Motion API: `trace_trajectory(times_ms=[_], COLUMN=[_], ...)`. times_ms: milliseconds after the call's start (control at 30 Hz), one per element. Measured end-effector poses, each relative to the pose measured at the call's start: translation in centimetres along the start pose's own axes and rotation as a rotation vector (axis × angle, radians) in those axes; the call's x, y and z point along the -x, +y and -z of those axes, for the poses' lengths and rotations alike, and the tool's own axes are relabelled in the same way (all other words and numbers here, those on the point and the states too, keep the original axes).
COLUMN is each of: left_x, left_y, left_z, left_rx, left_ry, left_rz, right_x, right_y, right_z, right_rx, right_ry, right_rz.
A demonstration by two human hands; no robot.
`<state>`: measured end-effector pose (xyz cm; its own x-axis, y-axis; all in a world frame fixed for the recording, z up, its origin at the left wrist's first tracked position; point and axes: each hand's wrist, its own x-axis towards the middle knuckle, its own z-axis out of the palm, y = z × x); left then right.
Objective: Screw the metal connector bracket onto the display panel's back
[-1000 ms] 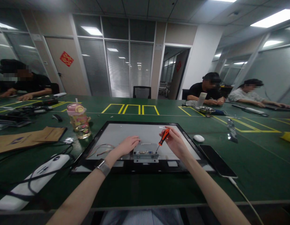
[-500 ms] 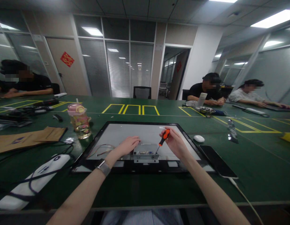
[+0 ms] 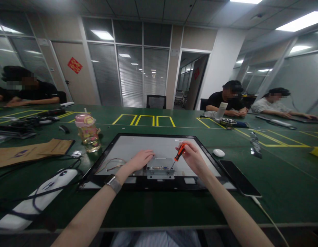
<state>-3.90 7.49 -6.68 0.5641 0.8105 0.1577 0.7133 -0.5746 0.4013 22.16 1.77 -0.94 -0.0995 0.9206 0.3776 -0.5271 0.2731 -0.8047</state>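
A screwdriver (image 3: 179, 152) with an orange and black handle is gripped in my right hand (image 3: 192, 156). Its shaft slants down to the right end of a metal bracket (image 3: 161, 173) with connector ports; whether the tip sits in a screw is too small to tell. The bracket lies near the front edge of a black-framed display panel (image 3: 138, 145) with a grey back. My left hand (image 3: 141, 160) lies flat, fingers stretched, at the bracket's upper left. Thin wires (image 3: 113, 164) run across the panel left of that hand.
Left of the panel stand a pink-lided drink bottle (image 3: 87, 132), a brown paper envelope (image 3: 32, 152) and a white power strip (image 3: 39, 197) with black cable. A phone (image 3: 238, 176) on a charging cord and a white earbud case (image 3: 219, 152) lie right. Several people sit across the green table (image 3: 159, 209).
The screwdriver handle has turned slightly in my right hand and sits a touch lower. My left hand and the panel stay where they were.
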Motion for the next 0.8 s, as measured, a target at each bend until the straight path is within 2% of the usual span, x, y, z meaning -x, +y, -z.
trace_trajectory(times_ms=[233,800], left_x=[0.0,0.01], left_y=[-0.03,0.02], left_z=[-0.05,0.04], left_rx=[0.002,-0.016], left_ry=[-0.002,0.008], left_rz=[0.009,-0.016], right_x=[0.0,0.09], right_y=[-0.47,-0.29], right_z=[-0.25,-0.22], right_rx=[-0.014,0.05], right_ry=[-0.007,0.011], right_rz=[-0.049,-0.02])
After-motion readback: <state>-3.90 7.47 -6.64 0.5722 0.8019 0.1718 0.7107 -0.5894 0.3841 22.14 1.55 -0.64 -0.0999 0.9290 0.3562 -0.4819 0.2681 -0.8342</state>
